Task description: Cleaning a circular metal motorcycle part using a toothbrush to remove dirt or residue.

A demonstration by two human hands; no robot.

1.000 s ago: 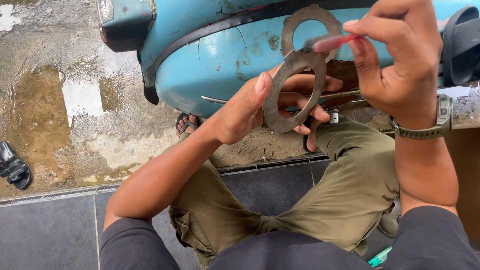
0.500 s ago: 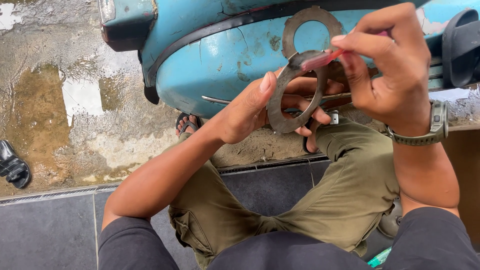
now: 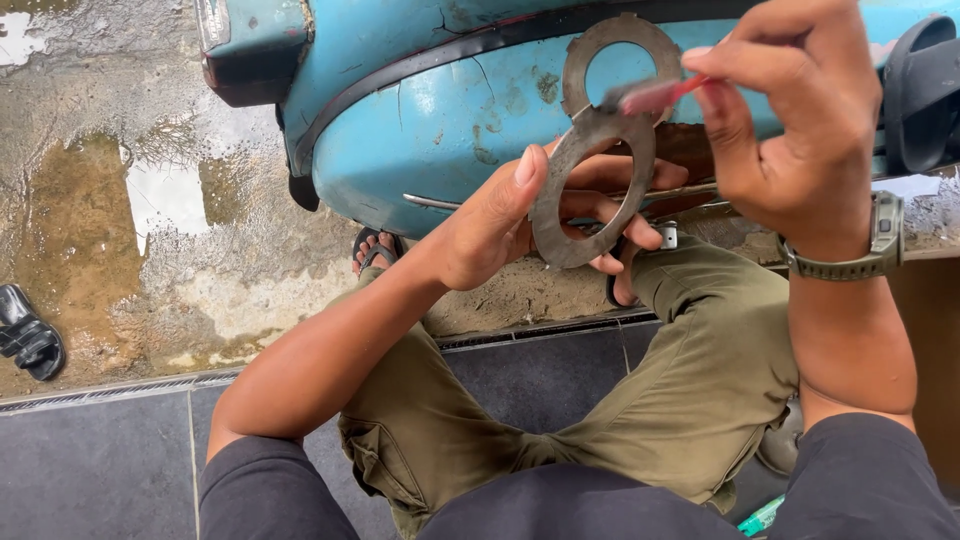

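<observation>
The left hand is curled around a flat, dull grey metal ring plate, thumb pressed on the near face at its left edge and fingers folded behind its lower half, so the plate stands nearly upright and a little tilted. The right hand is closed in a pinch on a small red-handled brush, thumb and forefinger gripping the handle, the other fingers bent loosely below. The brush reaches out to the left of that hand and its tip touches the top rim of the held plate.

Just above the left hand's plate, a second notched grey metal ring shows against the worn blue painted body panel of a scooter; whether it leans on or lies against it I cannot tell. An olive-green wristwatch sits on the right wrist. Below both hands are knees in olive-green trousers. Well to the left of the left hand, a black sandal lies on wet, muddy concrete ground.
</observation>
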